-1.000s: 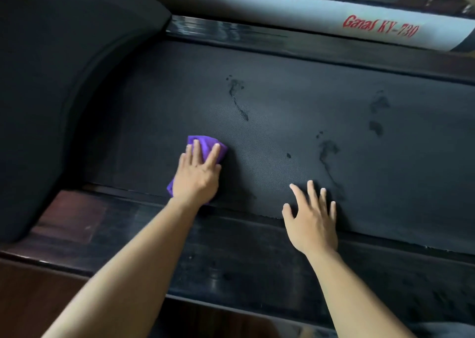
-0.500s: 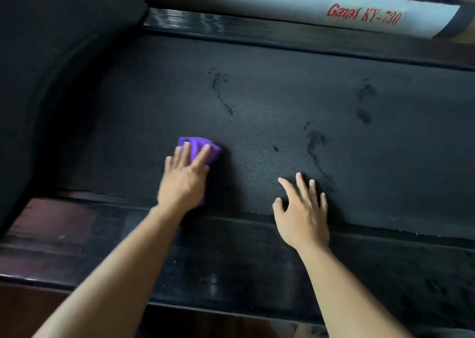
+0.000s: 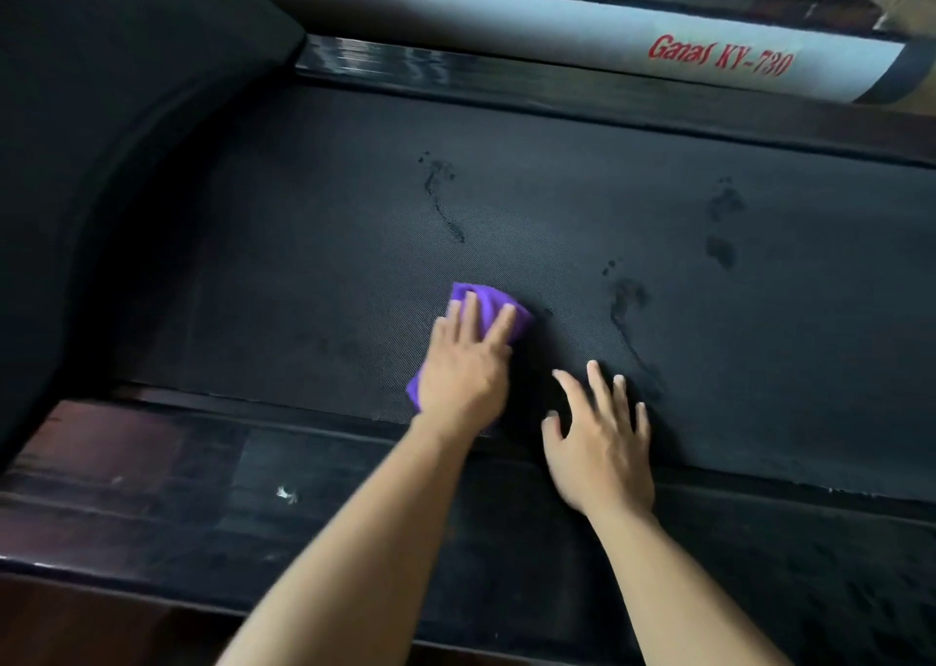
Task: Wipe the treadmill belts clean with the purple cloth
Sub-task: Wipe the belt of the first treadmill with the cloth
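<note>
Item one on my feed: left hand [image 3: 463, 371], fingers straight and close together, pressing flat on the purple cloth [image 3: 489, 303].

The cloth lies bunched under that palm on the treadmill belt [image 3: 557, 199], close to the belt's near edge. Purple shows past the fingertips and beside the wrist.

Item two: right hand [image 3: 602, 442], fingers spread wide, lying flat on the belt just beside the left, holding nothing.

Item three: dark marks [image 3: 440, 194] on the belt (footprint-shaped, as far as I can read them), beyond the cloth and further right.

Item four: glossy side rail [image 3: 253, 488], under both forearms.

Item five: grey frame tube [image 3: 506, 27], red lettering "Ganas KY-730".
</note>
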